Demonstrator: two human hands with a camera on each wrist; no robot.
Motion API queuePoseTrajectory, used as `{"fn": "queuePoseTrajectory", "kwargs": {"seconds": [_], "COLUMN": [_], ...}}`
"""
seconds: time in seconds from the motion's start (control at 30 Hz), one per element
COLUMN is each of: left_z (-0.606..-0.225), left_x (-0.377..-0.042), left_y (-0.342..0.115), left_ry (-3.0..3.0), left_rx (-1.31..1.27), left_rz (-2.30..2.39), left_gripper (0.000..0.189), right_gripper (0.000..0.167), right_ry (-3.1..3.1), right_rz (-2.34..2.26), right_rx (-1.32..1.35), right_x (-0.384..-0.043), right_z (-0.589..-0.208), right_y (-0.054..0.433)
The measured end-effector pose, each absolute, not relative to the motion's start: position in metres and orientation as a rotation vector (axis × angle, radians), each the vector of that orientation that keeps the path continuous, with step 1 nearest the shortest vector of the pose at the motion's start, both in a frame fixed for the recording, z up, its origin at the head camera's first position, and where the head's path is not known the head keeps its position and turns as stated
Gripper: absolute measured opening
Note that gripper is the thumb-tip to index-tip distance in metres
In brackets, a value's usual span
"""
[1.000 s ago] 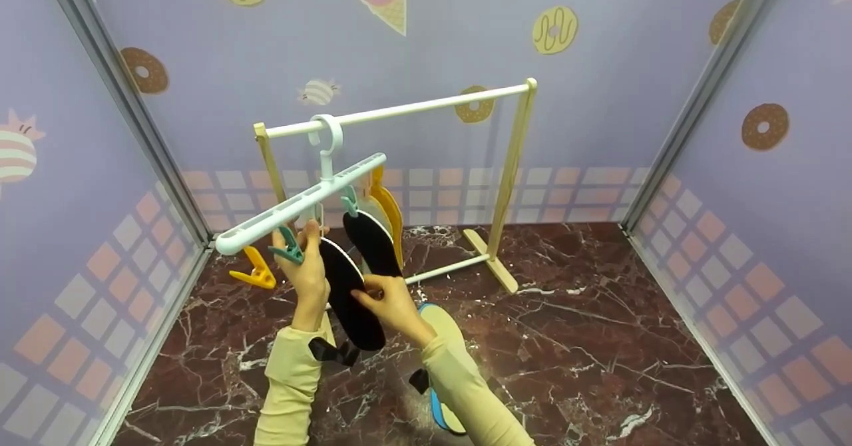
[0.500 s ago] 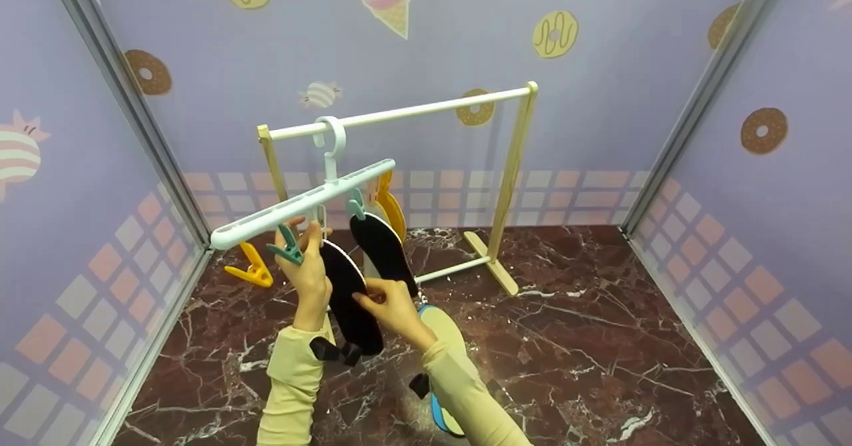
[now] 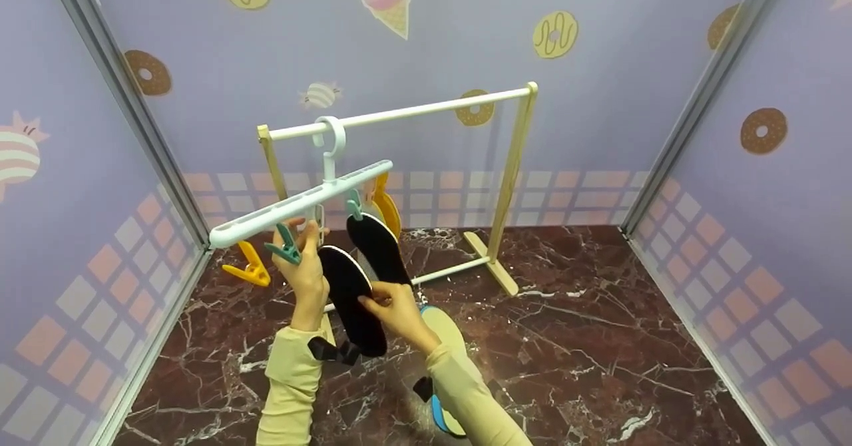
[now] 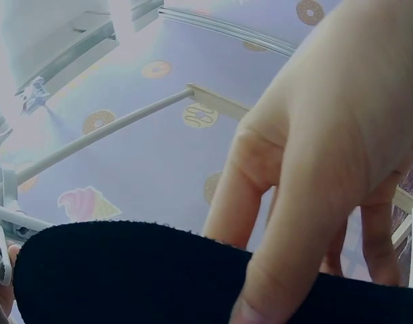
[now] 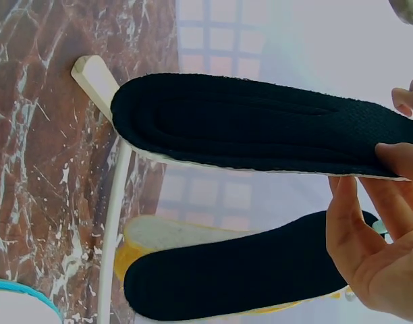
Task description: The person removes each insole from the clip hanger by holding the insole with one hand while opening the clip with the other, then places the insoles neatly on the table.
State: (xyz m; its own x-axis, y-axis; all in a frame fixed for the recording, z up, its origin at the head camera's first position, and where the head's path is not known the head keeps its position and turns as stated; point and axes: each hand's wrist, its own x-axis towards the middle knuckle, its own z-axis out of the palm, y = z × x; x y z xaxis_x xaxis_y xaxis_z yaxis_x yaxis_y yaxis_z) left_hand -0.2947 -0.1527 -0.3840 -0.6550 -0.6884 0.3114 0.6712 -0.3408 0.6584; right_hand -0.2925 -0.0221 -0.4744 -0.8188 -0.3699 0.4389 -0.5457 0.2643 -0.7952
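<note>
yellow clip (image 3: 249, 273) hangs below white hanger (image 3: 303, 206) | green clip (image 3: 285, 251) partly blocks my view of left hand (image 3: 306, 278), pinching a pale clip (image 4: 1, 260) | black insole (image 3: 347, 289) tilted between hands, right hand (image 3: 397, 309) pinching its edge | second black insole (image 3: 381, 249) clipped behind | right sleeve (image 3: 469, 396) covers part of blue-edged sole (image 3: 444, 329)

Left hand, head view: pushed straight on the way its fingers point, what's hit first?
Likely the white hanger bar: the left hand points up toward it, fingertips just below. Depth is unclear, so it may pass in front or behind, or already be touching.
</note>
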Motion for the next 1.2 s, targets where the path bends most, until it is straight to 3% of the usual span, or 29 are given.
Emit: {"fn": "queuePoseTrajectory", "kwargs": {"seconds": [0.87, 1.2], "left_z": [-0.387, -0.387], "left_x": [-0.297, -0.297], "left_y": [-0.153, -0.151], "left_ry": [-0.988, -1.028], "left_rx": [-0.003, 0.139], "left_rz": [-2.079, -2.093], "left_gripper": [0.010, 0.010], "right_gripper": [0.007, 0.009], "right_ry": [-2.391, -2.383], "right_rz": [1.400, 1.552], "right_rx": [0.918, 0.889], "right_x": [-0.295, -0.273], "right_z": [-0.469, -0.442], "right_y": [-0.011, -0.005]}}
